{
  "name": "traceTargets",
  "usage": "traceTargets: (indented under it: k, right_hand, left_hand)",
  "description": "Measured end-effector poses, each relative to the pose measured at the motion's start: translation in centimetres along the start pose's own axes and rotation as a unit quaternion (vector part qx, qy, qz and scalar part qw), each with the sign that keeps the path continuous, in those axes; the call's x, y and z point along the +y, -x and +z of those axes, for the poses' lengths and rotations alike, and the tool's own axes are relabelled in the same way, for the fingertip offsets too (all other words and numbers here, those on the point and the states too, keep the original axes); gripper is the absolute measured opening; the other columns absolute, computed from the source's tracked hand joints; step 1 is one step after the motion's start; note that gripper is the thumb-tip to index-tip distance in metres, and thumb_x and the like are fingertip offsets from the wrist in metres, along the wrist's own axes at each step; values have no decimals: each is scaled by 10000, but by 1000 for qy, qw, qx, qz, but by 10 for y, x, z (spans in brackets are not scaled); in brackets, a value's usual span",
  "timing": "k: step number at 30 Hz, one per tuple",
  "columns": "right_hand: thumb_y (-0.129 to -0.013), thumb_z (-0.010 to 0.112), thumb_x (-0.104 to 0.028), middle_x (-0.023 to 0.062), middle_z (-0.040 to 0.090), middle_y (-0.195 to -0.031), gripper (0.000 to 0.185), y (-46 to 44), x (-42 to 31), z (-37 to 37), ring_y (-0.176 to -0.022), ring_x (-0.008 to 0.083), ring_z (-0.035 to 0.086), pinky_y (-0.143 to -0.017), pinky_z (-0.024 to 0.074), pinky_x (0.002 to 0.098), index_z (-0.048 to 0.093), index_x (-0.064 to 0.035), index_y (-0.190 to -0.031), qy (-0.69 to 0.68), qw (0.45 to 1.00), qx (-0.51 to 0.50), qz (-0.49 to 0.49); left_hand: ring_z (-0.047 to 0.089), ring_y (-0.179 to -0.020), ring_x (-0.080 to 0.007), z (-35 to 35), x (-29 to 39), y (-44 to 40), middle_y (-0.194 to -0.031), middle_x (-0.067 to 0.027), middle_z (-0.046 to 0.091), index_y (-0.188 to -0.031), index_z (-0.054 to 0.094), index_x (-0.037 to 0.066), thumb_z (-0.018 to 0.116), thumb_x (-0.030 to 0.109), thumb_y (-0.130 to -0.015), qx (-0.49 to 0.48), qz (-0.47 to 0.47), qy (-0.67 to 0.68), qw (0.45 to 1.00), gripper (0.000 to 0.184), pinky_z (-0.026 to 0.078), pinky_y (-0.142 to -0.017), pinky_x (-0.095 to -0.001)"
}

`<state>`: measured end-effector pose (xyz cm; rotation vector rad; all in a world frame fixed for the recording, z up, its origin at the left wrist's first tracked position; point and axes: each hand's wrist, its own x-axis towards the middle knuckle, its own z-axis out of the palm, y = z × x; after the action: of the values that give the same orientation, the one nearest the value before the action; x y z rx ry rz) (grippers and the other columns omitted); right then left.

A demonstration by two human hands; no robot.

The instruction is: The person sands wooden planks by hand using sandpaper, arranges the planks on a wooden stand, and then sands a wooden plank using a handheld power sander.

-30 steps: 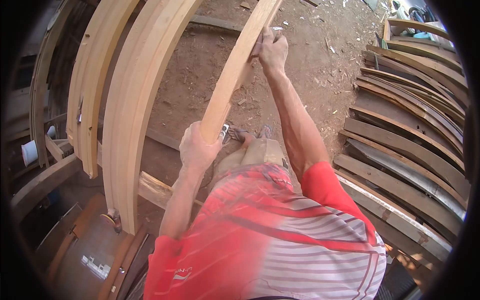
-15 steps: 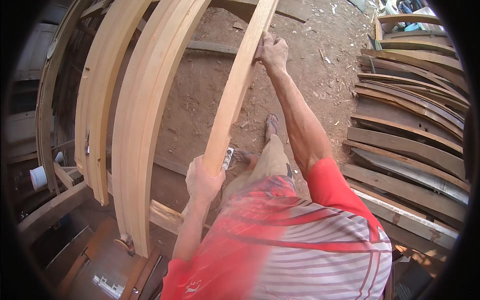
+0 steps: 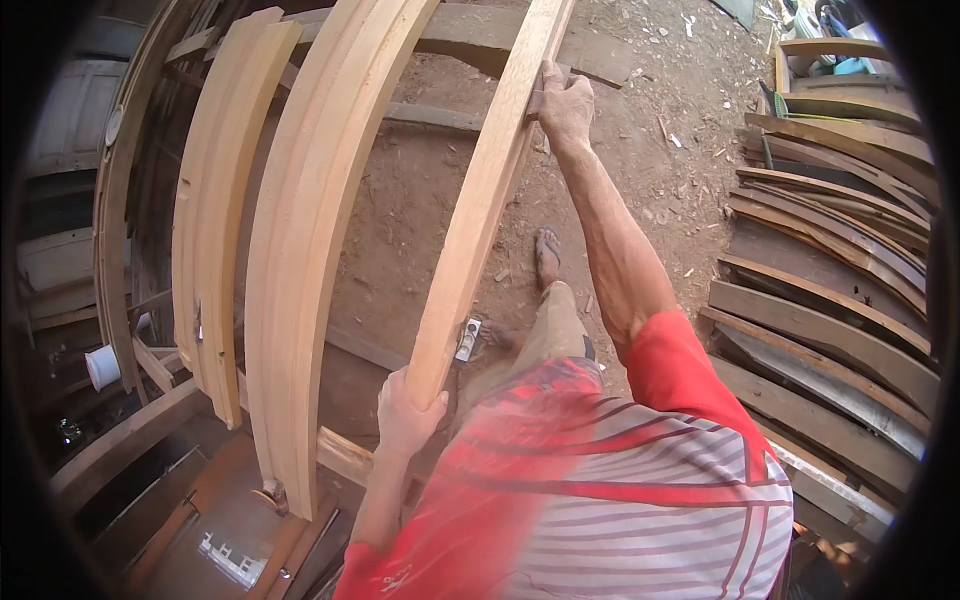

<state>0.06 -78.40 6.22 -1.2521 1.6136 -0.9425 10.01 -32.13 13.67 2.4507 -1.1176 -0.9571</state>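
A long, pale wooden plank (image 3: 478,215) runs from near my body up past the top edge of the view. My left hand (image 3: 406,415) is closed around its near end, with the thumb on the right side. Farther along, my right hand (image 3: 567,108) grips the plank's right edge, its fingertips partly hidden by the wood. To the left of the plank lie two thick, curved wooden pieces, a nearer one (image 3: 310,235) and a shorter one (image 3: 222,220), resting on wooden supports.
Curved boards (image 3: 820,315) are stacked along the right side. A white power strip (image 3: 468,340) lies on the dirt ground (image 3: 640,160) by my feet. At lower left are a brown panel (image 3: 225,530) and a wooden crossbeam (image 3: 125,435). A white cup-like container (image 3: 101,367) is at far left.
My left hand and the plank's near end have come lower in the view, closer to my body. My right hand keeps its grip. The whole view has shifted slightly.
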Motion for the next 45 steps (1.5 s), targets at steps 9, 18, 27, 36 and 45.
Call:
traceTargets:
  k: [9,18,27,36,45]
  right_hand:
    - [-1034,632,-403,312,688,-1047,532,-21,3,2,-1054,394,698,-932,529,486,573,120,-1112,-28,999,-35,-2]
    - [-1054,598,-414,327,660,-1137,531,-26,-5,-11,-1129,391,670,-999,501,510,522,96,-1181,-26,995,-99,5]
    - [-1050,615,-479,204,697,-926,586,-179,-49,9,-846,259,701,-725,568,401,604,106,-1082,15,1000,22,-17]
    - [-1041,626,-456,303,688,-1097,584,-115,-34,0,-1062,356,688,-907,536,470,593,121,-1127,28,999,-23,9]
    - [-1044,639,-425,266,704,-1087,552,-164,-20,6,-1075,315,683,-933,520,467,612,116,-1151,29,999,-26,-31]
  left_hand:
    - [587,-1331,-391,-14,186,-222,-1398,-255,617,-1510,456,14,842,362,-825,-5,40,65,997,860,467,-1101,-484]
    - [701,-1116,-400,7,199,-233,-1189,-230,717,-1392,548,42,823,270,-864,32,40,70,996,638,547,-945,-479]
    - [711,-1123,-391,4,197,-233,-1181,-244,726,-1378,570,29,822,224,-857,37,57,89,994,611,552,-951,-466]
    - [693,-1156,-406,3,197,-227,-1212,-258,712,-1417,533,12,801,189,-860,23,49,89,995,643,541,-987,-469]
    - [688,-1133,-403,0,205,-235,-1242,-227,696,-1409,541,41,823,230,-850,16,40,76,996,654,549,-959,-495]
